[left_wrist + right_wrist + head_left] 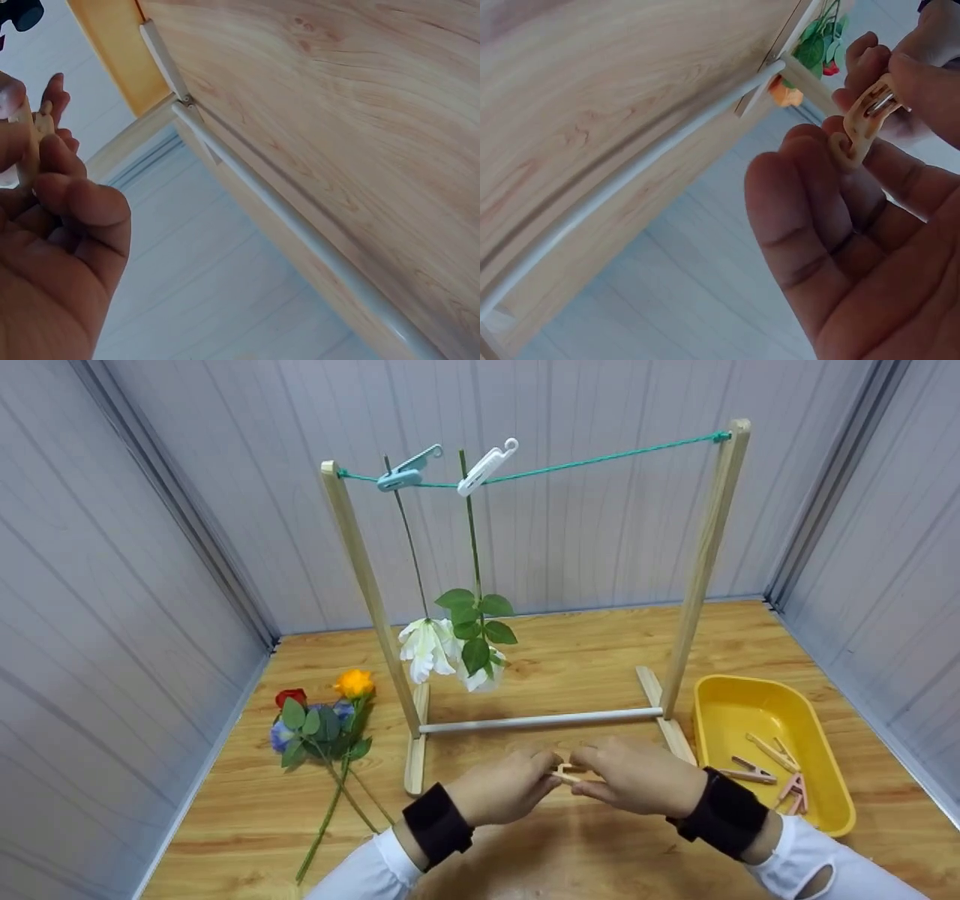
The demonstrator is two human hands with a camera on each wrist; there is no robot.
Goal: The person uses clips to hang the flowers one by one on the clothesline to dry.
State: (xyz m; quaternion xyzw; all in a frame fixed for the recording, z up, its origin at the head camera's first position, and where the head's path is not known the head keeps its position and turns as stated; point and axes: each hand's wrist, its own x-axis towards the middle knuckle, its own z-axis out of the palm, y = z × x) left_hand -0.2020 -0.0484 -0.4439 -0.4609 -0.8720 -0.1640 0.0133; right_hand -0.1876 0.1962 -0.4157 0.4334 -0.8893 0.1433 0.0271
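A peach-coloured clothespin (571, 773) spans the gap between both hands, low in front of the wooden frame. My left hand (510, 786) pinches one end of it. The fingers and thumb of my right hand (637, 778) are at its other end. Close up in the right wrist view, the clothespin (866, 116) shows a metal spring and a curled hook end beside the right fingertips. Behind the hands, a blue clothespin (401, 478) and a white clothespin (486, 469) hold white flowers (429, 649) upside down on a green cord (600, 460).
The cord runs between two wooden posts (709, 562) joined below by a white bar (540, 721). At right stands a yellow tray (832, 780) with several clothespins (795, 791). Red, orange and blue flowers (354, 684) lie on the table at left.
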